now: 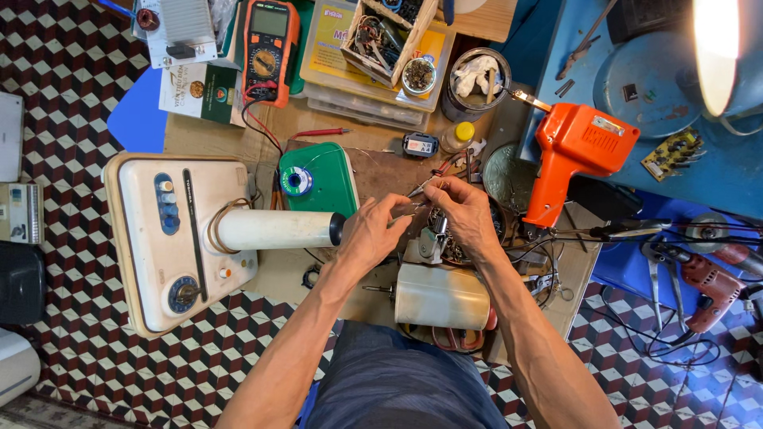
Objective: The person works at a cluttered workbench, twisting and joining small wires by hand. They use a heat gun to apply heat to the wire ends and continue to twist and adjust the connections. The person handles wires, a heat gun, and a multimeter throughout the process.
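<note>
I see a low brown desk (318,127) carrying a multimeter (269,49), green solder box (322,179), orange soldering gun (576,155) and cream fan base (171,238).

White-green carton (200,91) beside orange multimeter's grey screen (270,21).

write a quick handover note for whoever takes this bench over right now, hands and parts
Left hand: pinching thin wires over the motor, at the tip of the cream tube.
Right hand: holding small pliers on the same wires.
Fan base lies on its side to the left, motor cover near the lap.
Orange soldering gun and solder spool lie unused.
Done: motor exposed. Left: wires not yet joined, as far as can be seen.
</note>
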